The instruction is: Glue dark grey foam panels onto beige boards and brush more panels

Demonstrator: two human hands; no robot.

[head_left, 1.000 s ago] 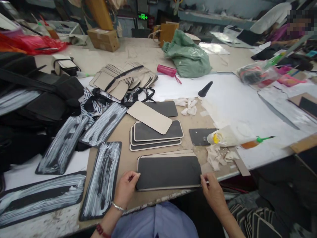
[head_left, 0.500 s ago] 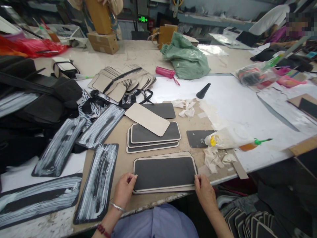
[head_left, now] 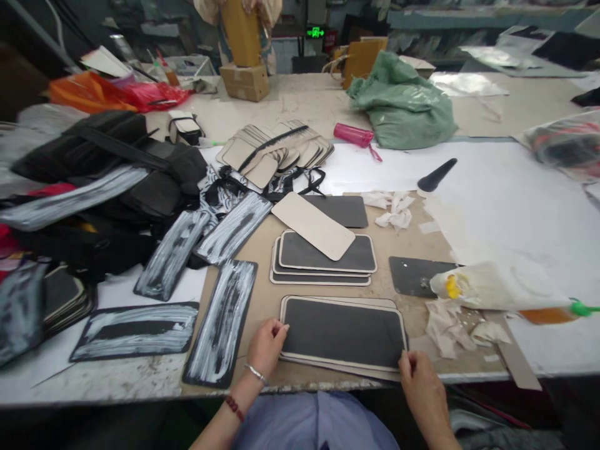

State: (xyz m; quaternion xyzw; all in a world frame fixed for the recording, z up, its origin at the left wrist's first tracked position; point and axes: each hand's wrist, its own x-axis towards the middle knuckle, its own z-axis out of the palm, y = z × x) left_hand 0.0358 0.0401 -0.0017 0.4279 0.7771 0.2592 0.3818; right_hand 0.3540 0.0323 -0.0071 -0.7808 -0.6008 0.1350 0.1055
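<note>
A black rounded panel with a pale border (head_left: 344, 331) lies on top of a short stack at the table's front edge. My left hand (head_left: 266, 345) pinches its left end, fingers closed on the edge. At the panel's right front corner, my right hand (head_left: 422, 387) grips with the fingers curled. Just behind lies a second stack of such panels (head_left: 323, 262) with a bare beige board (head_left: 312, 225) across it. Black pieces smeared with white glue (head_left: 222, 328) lie to the left.
A glue bottle wrapped in plastic (head_left: 497, 290), crumpled paper scraps (head_left: 445, 322) and a dark metal plate (head_left: 415, 275) sit at the right. Black bags (head_left: 107, 181) pile up at the left. A fan of beige boards (head_left: 276, 150), a pink case (head_left: 354, 134) and a green bag (head_left: 403, 103) lie behind.
The view has swung left, so everything sits further right in the picture. Both hands stay on the ends of the front panel stack; the right hand has slipped toward its front corner.
</note>
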